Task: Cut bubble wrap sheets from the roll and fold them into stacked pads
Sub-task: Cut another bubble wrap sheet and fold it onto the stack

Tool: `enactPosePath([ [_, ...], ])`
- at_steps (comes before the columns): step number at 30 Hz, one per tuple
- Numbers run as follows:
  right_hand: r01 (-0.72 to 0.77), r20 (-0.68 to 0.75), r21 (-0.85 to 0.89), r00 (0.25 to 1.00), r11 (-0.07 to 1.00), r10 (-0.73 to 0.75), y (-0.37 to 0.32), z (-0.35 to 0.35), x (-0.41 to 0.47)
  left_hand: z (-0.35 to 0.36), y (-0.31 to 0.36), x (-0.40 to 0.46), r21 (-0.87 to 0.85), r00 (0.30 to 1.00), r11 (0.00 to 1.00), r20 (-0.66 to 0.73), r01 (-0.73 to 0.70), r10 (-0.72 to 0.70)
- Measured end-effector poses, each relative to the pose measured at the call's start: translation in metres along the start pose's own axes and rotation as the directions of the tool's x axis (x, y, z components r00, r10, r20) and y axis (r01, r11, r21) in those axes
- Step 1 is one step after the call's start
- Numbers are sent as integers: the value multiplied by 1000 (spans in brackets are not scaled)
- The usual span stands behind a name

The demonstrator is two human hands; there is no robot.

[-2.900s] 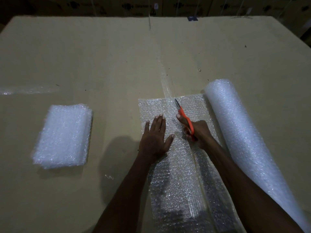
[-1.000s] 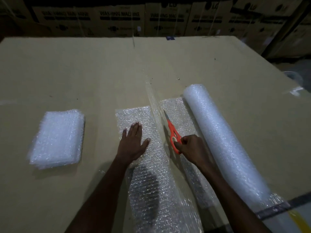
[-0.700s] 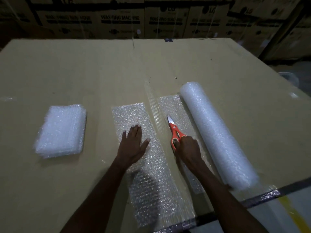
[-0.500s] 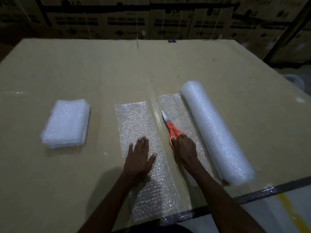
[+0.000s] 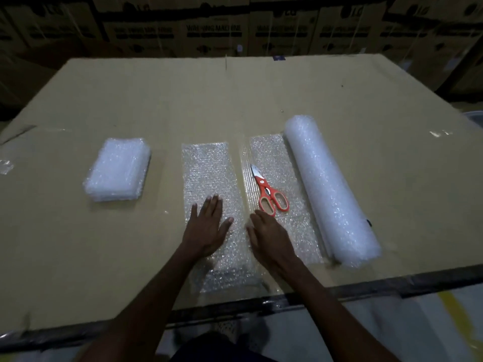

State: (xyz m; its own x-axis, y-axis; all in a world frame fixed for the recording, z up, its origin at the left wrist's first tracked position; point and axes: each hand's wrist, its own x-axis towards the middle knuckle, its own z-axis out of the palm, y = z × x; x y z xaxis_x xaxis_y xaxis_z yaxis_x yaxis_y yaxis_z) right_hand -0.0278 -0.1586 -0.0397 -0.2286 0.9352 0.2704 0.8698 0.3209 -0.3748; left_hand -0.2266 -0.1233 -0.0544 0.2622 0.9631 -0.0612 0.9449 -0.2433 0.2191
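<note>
A cut strip of bubble wrap [image 5: 206,168] lies flat in the middle of the cardboard table [image 5: 235,100]. My left hand [image 5: 207,226] rests flat on it with fingers spread. My right hand [image 5: 269,236] lies open at the strip's right edge, holding nothing. Just beyond its fingertips, orange-handled scissors [image 5: 269,194] lie on the loose end of the roll's sheet [image 5: 290,173]. The bubble wrap roll [image 5: 329,189] lies to the right. A stack of folded pads [image 5: 119,169] sits at the left.
The table's near edge [image 5: 261,304] runs dark just under my forearms. Cardboard boxes [image 5: 214,30] printed "washing machine" line the back. A scrap of clear tape [image 5: 5,167] sticks at the table's far left.
My right hand has let go of the scissors, which now lie on the roll's sheet. The cut strip sits apart from the roll. My left hand stays flat on the strip.
</note>
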Motion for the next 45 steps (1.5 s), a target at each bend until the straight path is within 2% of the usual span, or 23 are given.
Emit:
enactPosePath([
  [4,105,135,6,985,994,-105,-13,22,-21,10,6,-41,-7,999,1000,-31,-19,18],
  [8,83,333,-49,941,995,-62,-19,39,-34,24,-4,-81,-44,1000,999,-21,17,-18],
  [19,12,376,-178,925,984,57,-38,48,-15,13,-52,-67,40,999,999,-33,-5,7],
  [29,-113,376,-157,912,981,165,-61,61,14,-5,-90,-41,38,999,999,15,-33,32],
  [31,-135,302,-126,939,983,167,-61,54,17,-7,-92,-40,-5,998,998,-15,-60,60],
  [33,-89,102,-42,990,995,93,-57,41,17,-7,-97,-43,-28,986,990,-98,-138,135],
  [35,14,-46,86,999,996,-10,-51,30,12,-1,-104,-48,-22,948,965,-196,-261,252],
  [38,167,-23,177,986,970,-165,-45,20,-1,6,-110,-59,-7,855,896,-300,-445,422],
  [41,292,49,167,952,942,-303,-39,23,-13,8,-108,-69,-29,770,834,-402,-550,494],
  [45,344,63,118,933,931,-353,-37,25,-21,5,-97,-78,-79,811,859,-384,-506,442],
])
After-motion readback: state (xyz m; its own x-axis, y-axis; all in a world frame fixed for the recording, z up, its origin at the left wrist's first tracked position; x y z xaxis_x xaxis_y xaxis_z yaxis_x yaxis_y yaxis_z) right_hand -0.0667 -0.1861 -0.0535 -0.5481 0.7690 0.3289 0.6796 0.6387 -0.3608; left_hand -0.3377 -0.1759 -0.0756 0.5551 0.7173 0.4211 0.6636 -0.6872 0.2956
